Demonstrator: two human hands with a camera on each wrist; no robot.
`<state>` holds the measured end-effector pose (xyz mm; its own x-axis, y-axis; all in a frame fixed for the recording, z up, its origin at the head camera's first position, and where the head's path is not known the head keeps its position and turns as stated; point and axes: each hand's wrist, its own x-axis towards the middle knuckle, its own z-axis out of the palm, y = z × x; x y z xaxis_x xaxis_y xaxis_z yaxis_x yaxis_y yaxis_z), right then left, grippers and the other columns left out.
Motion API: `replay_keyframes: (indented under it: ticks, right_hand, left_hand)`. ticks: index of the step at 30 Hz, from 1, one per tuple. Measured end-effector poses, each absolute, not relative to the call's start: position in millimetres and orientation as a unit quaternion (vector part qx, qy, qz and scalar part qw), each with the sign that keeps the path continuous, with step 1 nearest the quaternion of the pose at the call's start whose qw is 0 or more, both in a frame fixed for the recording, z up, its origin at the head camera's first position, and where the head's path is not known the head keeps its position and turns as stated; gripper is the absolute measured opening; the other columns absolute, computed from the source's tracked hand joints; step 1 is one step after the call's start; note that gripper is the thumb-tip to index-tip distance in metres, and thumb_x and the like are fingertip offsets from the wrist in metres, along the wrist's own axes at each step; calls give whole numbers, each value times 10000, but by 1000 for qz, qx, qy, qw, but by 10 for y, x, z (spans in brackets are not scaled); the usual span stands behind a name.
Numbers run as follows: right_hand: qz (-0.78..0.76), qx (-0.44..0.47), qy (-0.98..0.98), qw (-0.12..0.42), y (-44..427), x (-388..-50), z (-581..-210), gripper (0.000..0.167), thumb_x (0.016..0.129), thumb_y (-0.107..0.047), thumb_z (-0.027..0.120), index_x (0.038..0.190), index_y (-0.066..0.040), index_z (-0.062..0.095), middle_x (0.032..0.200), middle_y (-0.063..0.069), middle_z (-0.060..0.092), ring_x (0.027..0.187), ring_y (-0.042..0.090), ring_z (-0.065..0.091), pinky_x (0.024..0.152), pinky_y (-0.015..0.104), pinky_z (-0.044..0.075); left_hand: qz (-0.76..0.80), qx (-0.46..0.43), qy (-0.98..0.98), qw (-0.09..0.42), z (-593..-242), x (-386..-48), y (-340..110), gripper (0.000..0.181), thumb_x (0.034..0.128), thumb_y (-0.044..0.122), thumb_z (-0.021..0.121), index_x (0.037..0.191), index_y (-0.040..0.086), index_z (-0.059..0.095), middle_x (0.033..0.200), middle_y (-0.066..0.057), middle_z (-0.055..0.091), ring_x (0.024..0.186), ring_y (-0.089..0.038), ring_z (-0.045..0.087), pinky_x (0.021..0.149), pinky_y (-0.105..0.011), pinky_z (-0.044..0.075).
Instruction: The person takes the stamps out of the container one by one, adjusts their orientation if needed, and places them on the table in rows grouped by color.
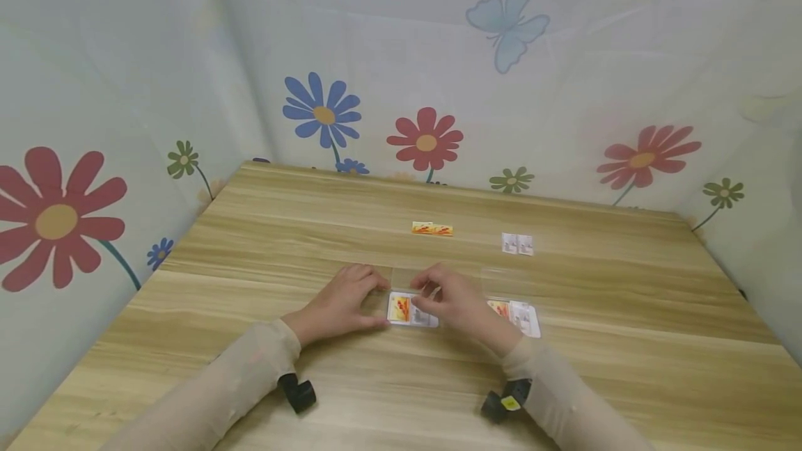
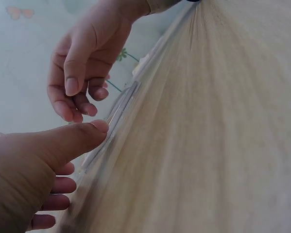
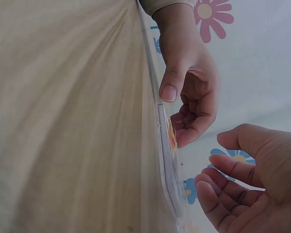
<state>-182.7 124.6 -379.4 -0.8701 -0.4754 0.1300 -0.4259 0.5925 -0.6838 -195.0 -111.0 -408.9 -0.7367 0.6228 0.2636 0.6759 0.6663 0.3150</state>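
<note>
A small flat white case (image 1: 432, 322) with rounded corners lies on the table between the hands. In it sit an orange-and-yellow card-like piece (image 1: 399, 309) and a grey-white piece (image 1: 418, 313), partly covered by the right hand. My left hand (image 1: 341, 301) is at the case's left end, its thumb by the near corner. In the left wrist view that thumb (image 2: 82, 138) lies along the case edge (image 2: 118, 114). Just above the case's right part hovers my right hand (image 1: 460, 305), fingers loosely bent; the right wrist view shows nothing between its fingers (image 3: 232, 167).
To the right, a second white case (image 1: 535, 326) holds an orange piece and a grey-white piece. Clear flaps (image 1: 507, 278) extend behind both cases. Farther back lie orange-yellow pieces (image 1: 432, 229) and grey-white pieces (image 1: 517, 244). A flowered curtain (image 1: 376, 33) encloses the wooden table (image 1: 301, 214).
</note>
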Motion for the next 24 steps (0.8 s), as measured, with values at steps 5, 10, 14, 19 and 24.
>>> replay_keyframes:
  ticks: [5, 10, 14, 19, 24]
  right_hand:
    - [-374, -249, 892, 48, 1217, -1842, -3815, 200, 886, -173, 662, 1051, -60, 658, 1005, 46, 642, 895, 139, 601, 770, 221, 516]
    - [-386, -252, 885, 64, 1190, -1853, -3853, 213, 882, -157, 661, 1068, -53, 652, 1006, 45, 632, 885, 121, 576, 783, 220, 503]
    - [-389, -266, 880, 61, 1169, -1862, -3892, 228, 875, -139, 656, 1072, -26, 649, 991, 68, 627, 867, 124, 573, 764, 209, 501]
    - [-385, -276, 879, 49, 1156, -1875, -3953, 239, 854, -138, 675, 1061, -19, 657, 957, 71, 619, 850, 131, 561, 736, 197, 481]
    - [-365, -274, 889, 36, 1133, -1874, -3982, 242, 830, -165, 710, 1042, -53, 674, 945, 39, 600, 845, 118, 531, 729, 189, 454]
  left_hand:
    - [-201, -354, -911, 67, -4094, -1956, -1111, 532, 744, 478, 770, 1127, 134, 634, 1104, -5, 611, 1116, -210, 542, 1035, -447, 391]
    - [-203, -346, -914, 63, -4106, -1962, -1110, 532, 742, 486, 770, 1124, 142, 637, 1125, -7, 610, 1138, -215, 528, 1043, -448, 375]
    - [-205, -342, -915, 58, -4105, -1953, -1109, 518, 746, 479, 771, 1119, 145, 639, 1139, -17, 600, 1150, -225, 517, 1051, -458, 366]
    - [-209, -346, -913, 58, -4102, -1943, -1106, 497, 753, 473, 769, 1111, 153, 643, 1125, -10, 599, 1142, -217, 517, 1048, -463, 365]
    - [-211, -349, -911, 57, -4101, -1945, -1102, 479, 758, 467, 767, 1104, 160, 642, 1101, 5, 597, 1137, -209, 515, 1042, -466, 369]
